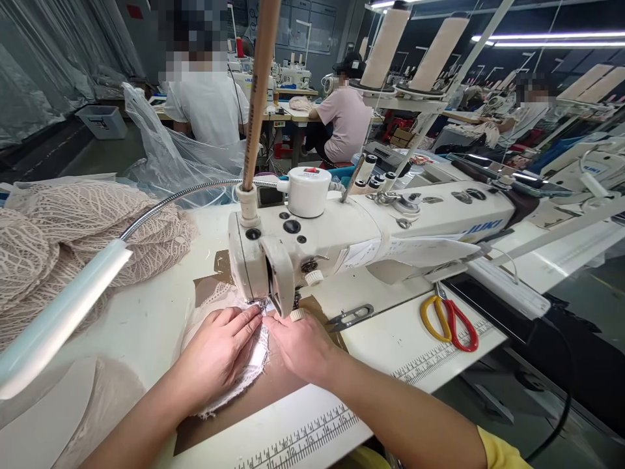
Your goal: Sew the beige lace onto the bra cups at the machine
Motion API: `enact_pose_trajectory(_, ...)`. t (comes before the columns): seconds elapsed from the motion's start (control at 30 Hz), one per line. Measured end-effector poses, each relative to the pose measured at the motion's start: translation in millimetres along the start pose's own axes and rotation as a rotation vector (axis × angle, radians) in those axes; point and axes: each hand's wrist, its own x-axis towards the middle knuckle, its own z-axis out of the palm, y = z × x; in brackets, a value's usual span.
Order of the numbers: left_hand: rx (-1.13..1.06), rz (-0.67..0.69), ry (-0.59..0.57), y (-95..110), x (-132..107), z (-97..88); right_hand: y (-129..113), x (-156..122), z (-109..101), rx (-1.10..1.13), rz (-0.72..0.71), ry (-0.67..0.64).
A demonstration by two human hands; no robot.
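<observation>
A left hand (pixel 222 345) lies over a pale piece of fabric with a ragged, lacy edge (pixel 256 368), its fingers together and slightly bent, the fingertips beside the presser foot of a white, long-armed JUKI sewing machine (pixel 361 218). The right hand (pixel 305 345), fingers curled under, rests at the fabric's other side, its fingertips close to the left's; whether either hand pinches the cloth cannot be told, as the thumbs and undersides are largely hidden. The fabric lies beneath the left hand and between the two, over a flat brown sheet (pixel 286 391). Just right of the grip sit slim metal thread snips (pixel 350 317); farther right, scissors with one yellow and one red handle (pixel 452 326) lie on the white tabletop (pixel 390 345). Nearer the wearer, a black-marked ruler scale (pixel 312 440) runs along the table edge. Left of the grip, a white tubular lamp (pixel 68 312) crosses before heaped beige, vein-patterned lace pieces (pixel 122 225). Well beyond the hands, a person in a white shirt (pixel 208 107) sits, back turned.
</observation>
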Motion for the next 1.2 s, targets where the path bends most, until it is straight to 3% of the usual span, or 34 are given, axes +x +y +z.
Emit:
enact_pose_trajectory(0.4,-0.033,0.017,0.041,-4,8,-4.3,-4,5,-3,-0.046,0.075,-0.004)
enact_pose_trajectory(0.63,-0.055,0.057,0.131,-9,6,-1.3,4,0,-2,0.005,-0.025,0.089)
enact_pose_trajectory(1.2,-0.053,-0.083,0.065,-11,5,-1.3,4,3,-3,0.007,-0.015,0.103)
